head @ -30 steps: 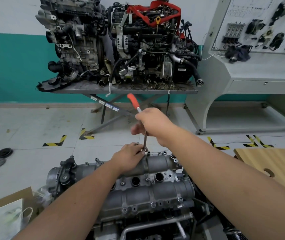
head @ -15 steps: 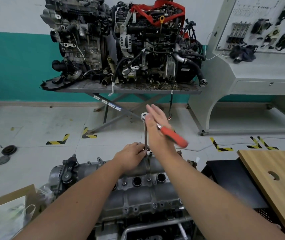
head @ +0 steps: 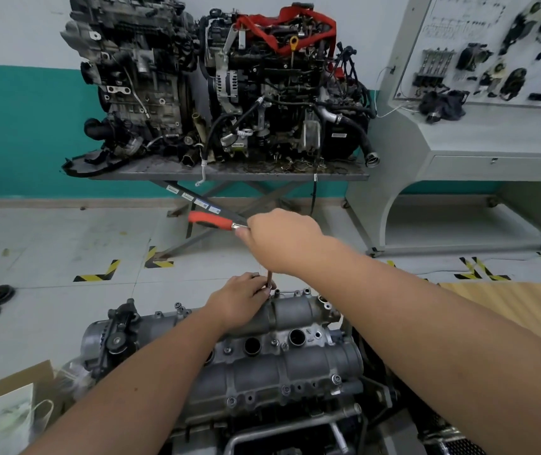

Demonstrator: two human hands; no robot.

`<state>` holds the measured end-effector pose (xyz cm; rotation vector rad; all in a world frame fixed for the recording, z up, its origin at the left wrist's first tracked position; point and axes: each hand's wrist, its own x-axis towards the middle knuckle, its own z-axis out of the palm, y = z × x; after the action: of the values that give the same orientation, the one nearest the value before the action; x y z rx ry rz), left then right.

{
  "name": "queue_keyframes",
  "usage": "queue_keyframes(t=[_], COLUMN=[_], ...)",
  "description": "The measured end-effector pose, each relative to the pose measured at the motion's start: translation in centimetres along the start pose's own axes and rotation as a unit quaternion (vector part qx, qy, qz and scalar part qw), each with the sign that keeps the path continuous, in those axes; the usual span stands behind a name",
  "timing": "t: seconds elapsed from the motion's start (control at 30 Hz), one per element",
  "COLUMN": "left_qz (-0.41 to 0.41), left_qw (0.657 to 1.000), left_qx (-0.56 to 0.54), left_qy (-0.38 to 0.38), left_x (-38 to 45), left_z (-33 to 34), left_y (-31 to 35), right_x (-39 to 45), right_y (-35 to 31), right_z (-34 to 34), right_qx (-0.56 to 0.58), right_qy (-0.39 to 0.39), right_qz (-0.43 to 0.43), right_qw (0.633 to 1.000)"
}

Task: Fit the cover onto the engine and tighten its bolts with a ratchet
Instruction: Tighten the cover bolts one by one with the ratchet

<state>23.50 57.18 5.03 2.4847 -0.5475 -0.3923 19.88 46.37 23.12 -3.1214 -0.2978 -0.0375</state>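
A: Where does the cover (head: 282,366) sit?

B: On top of the engine (head: 256,418) in the foreground, grey, with bolts (head: 231,401) showing along its near edge.

A: And the ratchet (head: 214,221)?

B: The right hand (head: 282,239) is clenched round its head end, so the red handle sticks out to the left, roughly level. A thin extension (head: 270,280) drops from under that hand to the far edge of the cover.

A: What is the left hand (head: 239,298) doing?

B: It rests on the cover's far edge, fingertips (head: 265,290) pinching the lower end of the extension where it meets the cover.

A: Anything behind?

B: Two engines on a metal table (head: 229,174) against the wall, a grey panel stand (head: 479,142) to the right, and a wooden board (head: 525,307) beside the right arm.
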Motion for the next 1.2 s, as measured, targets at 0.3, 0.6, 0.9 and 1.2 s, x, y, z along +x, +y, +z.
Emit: queue_keyframes(t=[0.3, 0.6, 0.9, 1.2], left_qz=[-0.004, -0.015, 0.003, 0.018], left_qw=[1.000, 0.999, 1.000, 0.999], left_qx=[0.023, 0.028, 0.022, 0.008], left_qy=[0.001, -0.005, 0.007, 0.035], left_x=[-0.3, -0.3, -0.9, -1.1], left_z=[-0.3, -0.2, -0.7, -0.6], left_y=[0.2, 0.2, 0.7, 1.1], right_x=[0.7, -0.9, -2.8, -1.3], right_y=[0.8, 0.3, -1.0, 1.3], right_z=[2.2, 5.5, 7.5, 6.4], right_qx=[0.894, 0.843, 0.637, 0.030], right_qy=[0.025, 0.161, 0.267, 0.405], right_qz=[0.238, 0.185, 0.038, -0.127], right_qw=[0.378, 0.479, 0.723, 0.905])
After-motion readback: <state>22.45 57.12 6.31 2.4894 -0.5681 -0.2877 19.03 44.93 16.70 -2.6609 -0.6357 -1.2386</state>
